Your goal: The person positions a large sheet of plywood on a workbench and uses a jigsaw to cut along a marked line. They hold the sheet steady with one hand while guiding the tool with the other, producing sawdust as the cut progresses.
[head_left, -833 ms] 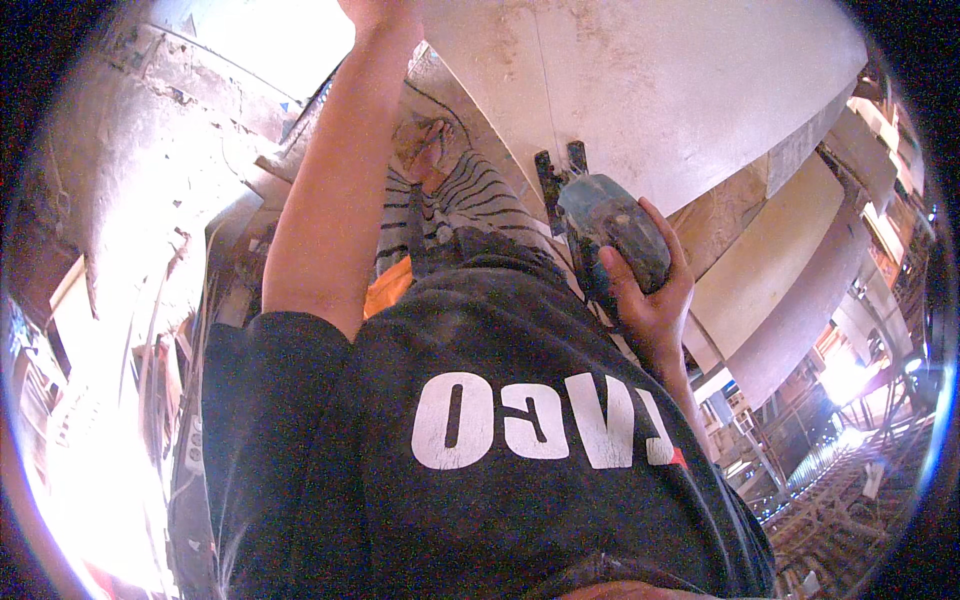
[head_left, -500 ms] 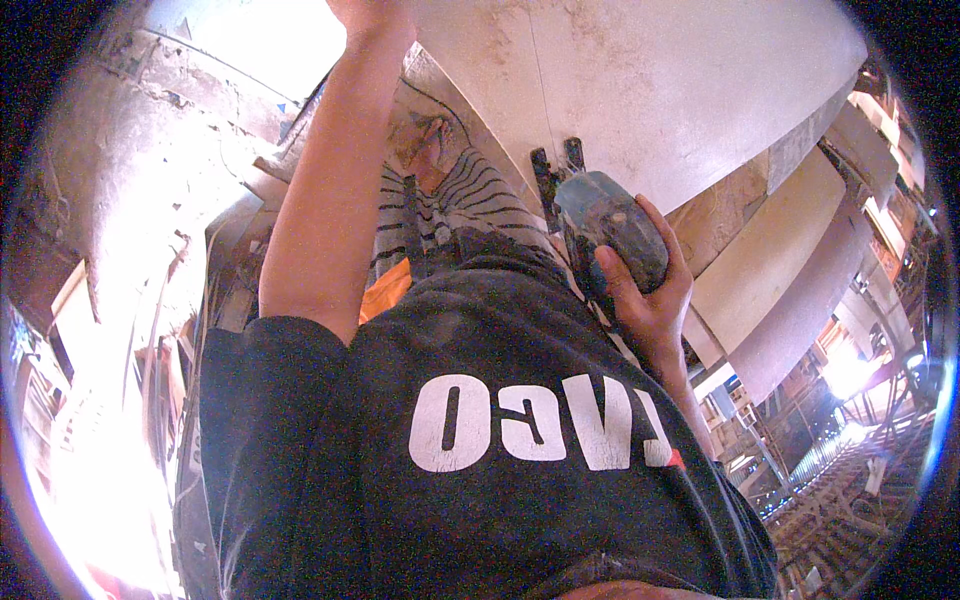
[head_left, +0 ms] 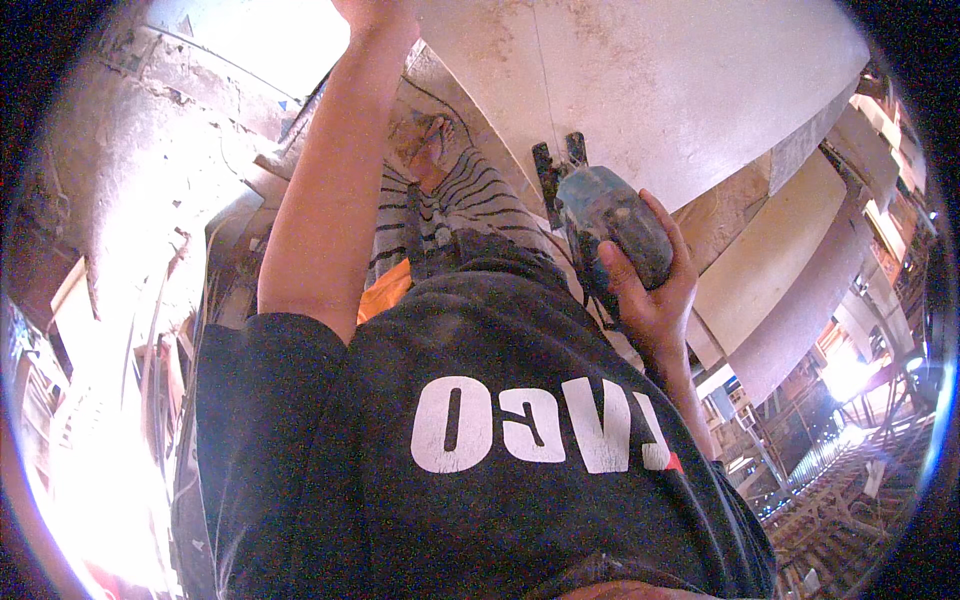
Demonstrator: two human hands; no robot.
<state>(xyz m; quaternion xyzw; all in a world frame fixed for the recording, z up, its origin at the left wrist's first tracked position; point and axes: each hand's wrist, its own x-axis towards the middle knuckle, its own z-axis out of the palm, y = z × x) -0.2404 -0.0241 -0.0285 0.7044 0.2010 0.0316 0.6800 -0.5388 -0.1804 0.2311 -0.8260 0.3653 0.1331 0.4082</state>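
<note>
My right hand (head_left: 655, 275) grips a blue, dusty jigsaw-like power tool (head_left: 615, 220), whose black base lies at the near edge of a large pale board (head_left: 690, 90). A thin dark line runs across the board from the tool. My left hand (head_left: 380, 20) is at the top edge of the picture by the board's left corner; its fingers are out of sight. Below are my striped trousers (head_left: 460, 200) and a sandalled foot (head_left: 430, 150). An orange cloth (head_left: 385, 290) shows beside my waist.
More pale boards (head_left: 770, 260) lean or lie in layers to the right. A dusty, brightly lit surface (head_left: 140, 150) with cables is on the left. Cluttered timber and a cage-like frame (head_left: 840, 480) stand around the rim of the view.
The power tool in my right hand has crept slightly away from my body along the line on the board. My left arm has shifted only a little.
</note>
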